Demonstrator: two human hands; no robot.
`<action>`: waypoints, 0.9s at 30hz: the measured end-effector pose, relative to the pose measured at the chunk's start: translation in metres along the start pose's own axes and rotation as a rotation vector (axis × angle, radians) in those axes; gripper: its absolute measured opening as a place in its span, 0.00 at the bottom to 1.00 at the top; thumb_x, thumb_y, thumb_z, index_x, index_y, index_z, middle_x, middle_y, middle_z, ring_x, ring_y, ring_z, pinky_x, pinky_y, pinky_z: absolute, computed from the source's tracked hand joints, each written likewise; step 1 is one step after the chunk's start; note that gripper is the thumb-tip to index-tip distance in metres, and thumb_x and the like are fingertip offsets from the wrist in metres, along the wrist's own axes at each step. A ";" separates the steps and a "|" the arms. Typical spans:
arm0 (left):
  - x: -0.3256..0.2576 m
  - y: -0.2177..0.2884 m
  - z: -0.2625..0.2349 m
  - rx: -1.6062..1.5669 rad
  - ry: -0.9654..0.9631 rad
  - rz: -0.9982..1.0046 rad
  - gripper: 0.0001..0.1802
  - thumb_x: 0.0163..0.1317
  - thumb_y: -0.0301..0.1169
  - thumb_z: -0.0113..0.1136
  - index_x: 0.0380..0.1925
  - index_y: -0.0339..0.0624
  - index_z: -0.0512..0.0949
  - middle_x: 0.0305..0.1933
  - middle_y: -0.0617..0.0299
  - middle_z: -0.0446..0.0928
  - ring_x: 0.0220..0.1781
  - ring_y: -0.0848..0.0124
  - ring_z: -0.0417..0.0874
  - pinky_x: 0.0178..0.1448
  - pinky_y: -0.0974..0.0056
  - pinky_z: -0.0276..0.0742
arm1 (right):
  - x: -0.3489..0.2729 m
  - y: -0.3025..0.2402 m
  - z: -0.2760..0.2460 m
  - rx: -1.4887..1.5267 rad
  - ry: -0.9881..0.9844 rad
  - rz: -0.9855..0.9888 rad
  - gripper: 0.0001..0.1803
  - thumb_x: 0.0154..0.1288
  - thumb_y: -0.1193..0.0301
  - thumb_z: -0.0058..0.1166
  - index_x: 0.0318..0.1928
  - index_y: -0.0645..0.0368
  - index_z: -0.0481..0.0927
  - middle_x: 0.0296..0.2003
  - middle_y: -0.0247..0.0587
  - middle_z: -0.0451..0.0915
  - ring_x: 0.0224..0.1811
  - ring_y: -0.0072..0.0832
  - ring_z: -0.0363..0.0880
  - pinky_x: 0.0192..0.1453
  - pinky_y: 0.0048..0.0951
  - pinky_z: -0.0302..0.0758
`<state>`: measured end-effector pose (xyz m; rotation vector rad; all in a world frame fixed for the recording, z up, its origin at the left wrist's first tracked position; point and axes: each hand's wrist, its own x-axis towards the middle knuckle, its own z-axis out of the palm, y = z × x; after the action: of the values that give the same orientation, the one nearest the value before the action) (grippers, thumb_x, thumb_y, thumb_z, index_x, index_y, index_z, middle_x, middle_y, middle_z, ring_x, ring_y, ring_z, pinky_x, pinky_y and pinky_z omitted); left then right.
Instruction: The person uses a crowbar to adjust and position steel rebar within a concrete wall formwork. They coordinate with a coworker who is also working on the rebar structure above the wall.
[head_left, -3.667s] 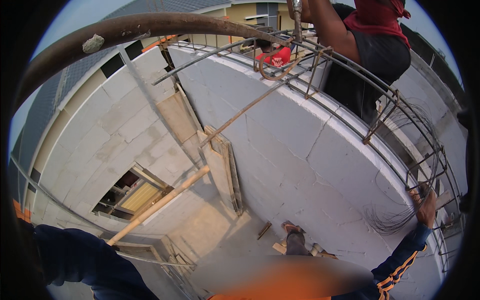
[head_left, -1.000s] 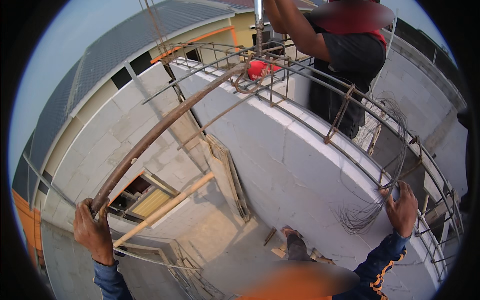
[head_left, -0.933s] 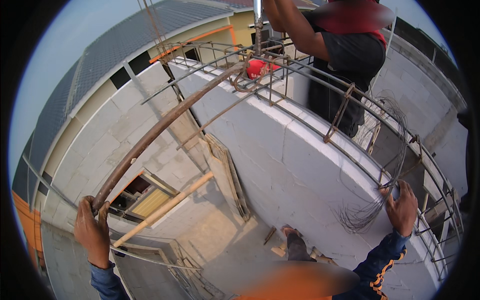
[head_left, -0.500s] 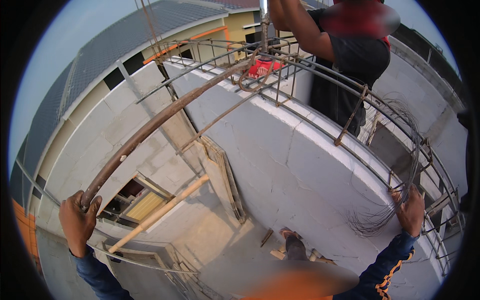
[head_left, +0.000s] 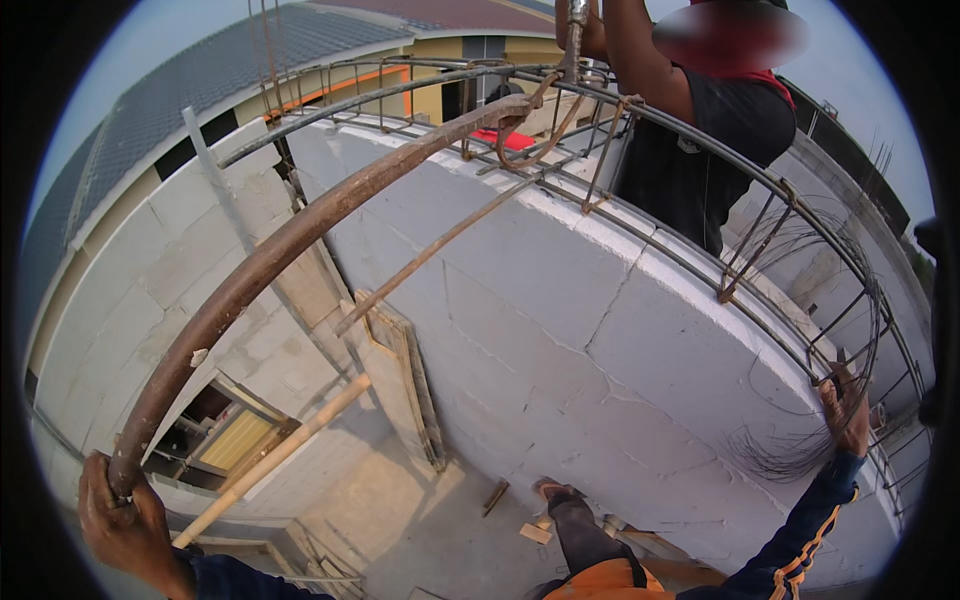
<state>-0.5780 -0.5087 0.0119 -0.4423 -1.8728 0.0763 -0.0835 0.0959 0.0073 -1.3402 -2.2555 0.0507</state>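
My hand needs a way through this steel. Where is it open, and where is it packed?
Open: between the thick rusty bar and the rebar cage, above the block wall. Packed: the wire bundle beside the right hand.

open air left of block wall (head_left: 600, 330) | rebar cage (head_left: 760, 200) crowds top | co-worker (head_left: 690, 150) blocks far end

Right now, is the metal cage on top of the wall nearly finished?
Partly. Done: long bars and stirrups of the rebar cage already sit along the grey block wall. In hand: the left hand grips a thick rusty bar, and the right hand grasps the cage. Left: that bar isn't lying in the cage yet.
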 end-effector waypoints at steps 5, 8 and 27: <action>-0.007 0.003 0.026 0.018 -0.018 -0.060 0.18 0.55 0.24 0.65 0.47 0.38 0.78 0.44 0.50 0.82 0.45 0.52 0.83 0.47 0.55 0.78 | 0.002 0.005 -0.002 -0.083 0.010 0.010 0.55 0.47 0.25 0.54 0.54 0.67 0.78 0.46 0.57 0.80 0.50 0.48 0.79 0.55 0.45 0.73; -0.009 0.007 0.042 0.013 0.012 -0.063 0.18 0.55 0.24 0.65 0.47 0.37 0.78 0.44 0.50 0.81 0.44 0.52 0.83 0.47 0.56 0.78 | 0.004 0.002 0.000 -0.192 0.037 0.001 0.57 0.45 0.24 0.55 0.55 0.66 0.78 0.46 0.59 0.80 0.51 0.49 0.79 0.56 0.46 0.73; -0.011 0.004 0.037 -0.120 0.050 -0.146 0.16 0.55 0.24 0.65 0.45 0.32 0.77 0.41 0.48 0.77 0.41 0.52 0.79 0.45 0.57 0.74 | -0.001 -0.030 0.002 -0.140 0.103 0.042 0.54 0.43 0.27 0.59 0.49 0.71 0.80 0.42 0.61 0.82 0.48 0.51 0.81 0.52 0.46 0.75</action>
<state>-0.6081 -0.5023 -0.0120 -0.3843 -1.8608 -0.1449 -0.1081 0.0807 0.0136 -1.4283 -2.1782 -0.1609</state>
